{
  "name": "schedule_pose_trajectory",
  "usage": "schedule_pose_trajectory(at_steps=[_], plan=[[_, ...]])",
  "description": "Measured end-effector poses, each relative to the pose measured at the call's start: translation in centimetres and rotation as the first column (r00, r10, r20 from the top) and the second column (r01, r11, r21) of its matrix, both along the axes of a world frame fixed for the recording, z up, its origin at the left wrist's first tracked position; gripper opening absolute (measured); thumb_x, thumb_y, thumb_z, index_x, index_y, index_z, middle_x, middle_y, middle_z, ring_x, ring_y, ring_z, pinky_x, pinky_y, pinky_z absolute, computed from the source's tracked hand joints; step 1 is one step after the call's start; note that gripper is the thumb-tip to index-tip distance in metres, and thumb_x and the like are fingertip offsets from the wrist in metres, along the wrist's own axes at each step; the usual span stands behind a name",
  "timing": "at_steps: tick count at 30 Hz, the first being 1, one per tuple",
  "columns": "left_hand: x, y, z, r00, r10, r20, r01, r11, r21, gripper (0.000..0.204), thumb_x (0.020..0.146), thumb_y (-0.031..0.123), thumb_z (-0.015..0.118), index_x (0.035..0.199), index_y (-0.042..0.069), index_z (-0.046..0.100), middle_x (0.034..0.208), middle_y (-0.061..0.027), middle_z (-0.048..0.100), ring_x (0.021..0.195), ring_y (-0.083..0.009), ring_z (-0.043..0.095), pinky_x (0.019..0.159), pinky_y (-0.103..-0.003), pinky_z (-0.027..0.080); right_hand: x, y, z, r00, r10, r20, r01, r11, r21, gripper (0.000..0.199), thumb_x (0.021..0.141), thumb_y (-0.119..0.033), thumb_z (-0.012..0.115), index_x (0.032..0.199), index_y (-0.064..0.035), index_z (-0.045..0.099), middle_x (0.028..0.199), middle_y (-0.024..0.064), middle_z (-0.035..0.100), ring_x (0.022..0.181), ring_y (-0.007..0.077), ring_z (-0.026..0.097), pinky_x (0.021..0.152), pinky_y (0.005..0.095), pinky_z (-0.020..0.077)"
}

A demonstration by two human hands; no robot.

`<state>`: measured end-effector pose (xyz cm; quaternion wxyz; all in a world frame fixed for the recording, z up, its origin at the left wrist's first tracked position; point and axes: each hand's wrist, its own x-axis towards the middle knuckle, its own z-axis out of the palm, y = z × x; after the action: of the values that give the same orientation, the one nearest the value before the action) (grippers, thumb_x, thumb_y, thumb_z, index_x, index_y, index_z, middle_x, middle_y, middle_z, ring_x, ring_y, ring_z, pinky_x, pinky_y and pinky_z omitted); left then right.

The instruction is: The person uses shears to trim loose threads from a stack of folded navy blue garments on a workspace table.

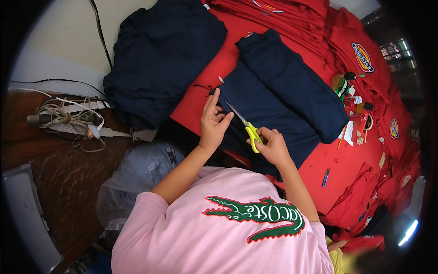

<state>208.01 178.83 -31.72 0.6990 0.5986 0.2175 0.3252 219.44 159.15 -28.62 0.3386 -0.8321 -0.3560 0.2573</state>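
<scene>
Pink shirt (219, 237) below; my right hand (273, 145) clamps yellow scissors (250, 130), left hand (213, 119) open-fingered, pinning navy fabric (269, 114). I'd keep it taut, snipping small.

So I had one pair of yellow-handled scissors (248, 129) going, and I counted two navy garments: one laid out under my two hands, left (213, 119) and right (272, 145), and one bundled dark pile (159, 55) up by the wall. There was also one blue pen (325, 176) on the red cloth (346, 160), one clear plastic bag (137, 178), and one tangle of cords (68, 118).
</scene>
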Motion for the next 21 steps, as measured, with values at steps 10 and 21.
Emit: schedule_pose_trajectory(at_steps=[10, 21], plan=[[-1.2, 0.6, -1.8, 1.0, 0.027, 0.013, -0.027, 0.998, -0.056, 0.076, 0.091, -0.015, 0.071, 0.161, 0.003, 0.046, 0.131, -0.0058, 0.053, 0.097, -0.0088, 0.057, 0.086, -0.023, 0.059, -0.3, 1.7, 0.7, 0.997, 0.037, 0.061, -0.034, 0.998, -0.05, 0.03, 0.079, -0.027, 0.083, 0.096, -0.0042, 0.073, 0.074, 0.0108, 0.068, 0.075, 0.0292, 0.057, 0.079, 0.0399, 0.0477], [-1.7, 1.1, -1.4, 0.998, -0.056, -0.001, 0.055, 0.99, -0.128, 0.086, 0.09, -0.019, 0.07, 0.166, 0.002, 0.035, 0.127, -0.0033, 0.063, 0.09, -0.0055, 0.063, 0.083, -0.02, 0.055, -0.6, 3.0, 1.2, 0.978, 0.074, 0.195, -0.073, 0.997, -0.01, 0.034, 0.079, -0.029, 0.088, 0.093, -0.0028, 0.071, 0.07, 0.0089, 0.062, 0.067, 0.0273, 0.054, 0.08, 0.0377, 0.0431]])
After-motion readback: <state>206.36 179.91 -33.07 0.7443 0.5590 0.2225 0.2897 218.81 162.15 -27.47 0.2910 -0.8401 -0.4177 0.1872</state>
